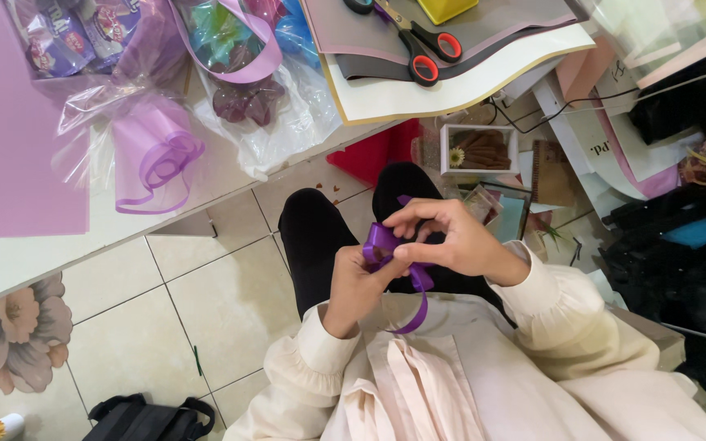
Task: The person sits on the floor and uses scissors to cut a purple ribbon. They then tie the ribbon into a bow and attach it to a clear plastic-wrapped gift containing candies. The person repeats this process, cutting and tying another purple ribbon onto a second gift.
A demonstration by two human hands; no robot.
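Head view: both hands meet over the lap, working a purple ribbon (pixel 382 245). Left hand (pixel 353 286) pinches the folded loop from below; right hand (pixel 447 237) grips it from above, fingers curled — a ribbon tail hangs down toward the cream blouse.

On the white table (pixel 10 257): lilac paper sheet (pixel 10 122) at left, cellophane-wrapped bouquet (pixel 136 98) with purple snack packets at top left, clear bag of dark flowers (pixel 247 102). Scissors (pixel 414 41) with red-black handles lie on stacked paper sheets. Small white box (pixel 480 149) sits on the floor beyond the knees — black bag (pixel 145 416) at bottom.
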